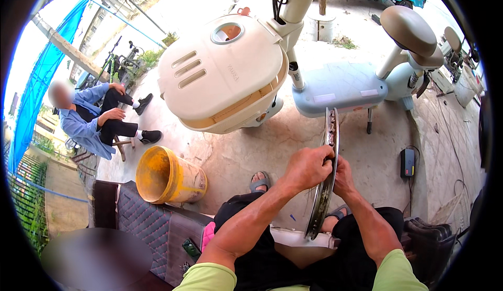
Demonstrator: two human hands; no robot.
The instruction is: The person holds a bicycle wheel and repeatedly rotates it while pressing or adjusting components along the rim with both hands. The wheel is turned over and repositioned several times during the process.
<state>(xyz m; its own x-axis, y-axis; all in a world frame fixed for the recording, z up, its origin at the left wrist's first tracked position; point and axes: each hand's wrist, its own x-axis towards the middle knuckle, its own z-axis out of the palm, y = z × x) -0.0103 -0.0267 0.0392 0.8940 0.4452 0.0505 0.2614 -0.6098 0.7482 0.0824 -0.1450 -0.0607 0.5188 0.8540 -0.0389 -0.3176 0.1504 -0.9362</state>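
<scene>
I hold a metal wheel rim [320, 207] upright, edge-on to me, between my knees above the concrete floor [230, 157]. My left hand [309, 168] is curled tight, pinching the rim's side; my right hand [343, 176] meets it opposite, though its fingertips are hidden and I cannot tell how firmly they close. Beyond stands a scooter [339, 86]; a yellow bucket [189, 181] sits to my left.

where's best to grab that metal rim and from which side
Take the metal rim perhaps by its far arc, pinching across its narrow width from the far side: it's held edge-on, left hand and right hand at its middle.
</scene>
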